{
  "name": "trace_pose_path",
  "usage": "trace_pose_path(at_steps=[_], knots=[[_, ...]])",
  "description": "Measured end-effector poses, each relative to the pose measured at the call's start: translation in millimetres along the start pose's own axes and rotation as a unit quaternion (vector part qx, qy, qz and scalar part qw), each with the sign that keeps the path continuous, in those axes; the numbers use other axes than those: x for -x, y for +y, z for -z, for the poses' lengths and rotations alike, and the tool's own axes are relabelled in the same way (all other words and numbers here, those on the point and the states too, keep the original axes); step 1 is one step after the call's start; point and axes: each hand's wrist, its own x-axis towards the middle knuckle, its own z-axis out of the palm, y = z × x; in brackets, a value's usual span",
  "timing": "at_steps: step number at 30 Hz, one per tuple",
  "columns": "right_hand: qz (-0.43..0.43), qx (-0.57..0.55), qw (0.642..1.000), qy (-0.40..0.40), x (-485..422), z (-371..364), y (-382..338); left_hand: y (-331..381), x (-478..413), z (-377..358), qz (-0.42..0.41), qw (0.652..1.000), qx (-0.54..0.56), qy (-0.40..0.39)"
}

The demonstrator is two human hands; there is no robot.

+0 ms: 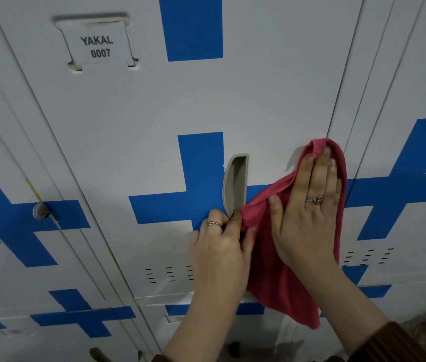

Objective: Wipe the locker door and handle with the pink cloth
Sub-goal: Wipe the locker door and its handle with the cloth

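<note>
Currently mid-wipe on locker door (128, 126) right of handle (235, 184), right hand (308, 210) spread flat on pink cloth (272, 278), left hand (219, 246) pinching its edge at handle's foot; next, probably handle itself.

The locker door (154, 113) is pale grey-white, marked with a solid blue cross (199, 163); its handle (235, 184) is beige. The pink cloth (266, 257) is plain deep pink. The label (98, 47) is white with black lettering.
</note>
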Motion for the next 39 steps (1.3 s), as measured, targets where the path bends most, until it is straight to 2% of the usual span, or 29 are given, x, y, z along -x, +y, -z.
trace_pose_path(at_steps=[10,17,27,35,39], knots=[[0.008,0.003,1.000,0.005,-1,-1,0,-7,-6,-6,0.014,0.995,0.097,0.024],[0.009,0.004,1.000,0.007,0,-2,0,-9,-6,-8,-0.024,0.998,0.038,0.045],[0.010,0.004,1.000,0.012,0,-4,0,-10,-5,-10,-0.024,0.998,0.046,0.041],[0.010,-0.002,1.000,0.014,0,-6,1,-13,1,-12,-0.042,0.994,0.031,0.092],[0.019,0.002,1.000,0.015,0,-4,3,-8,16,-14,-0.085,0.993,0.035,0.075]])
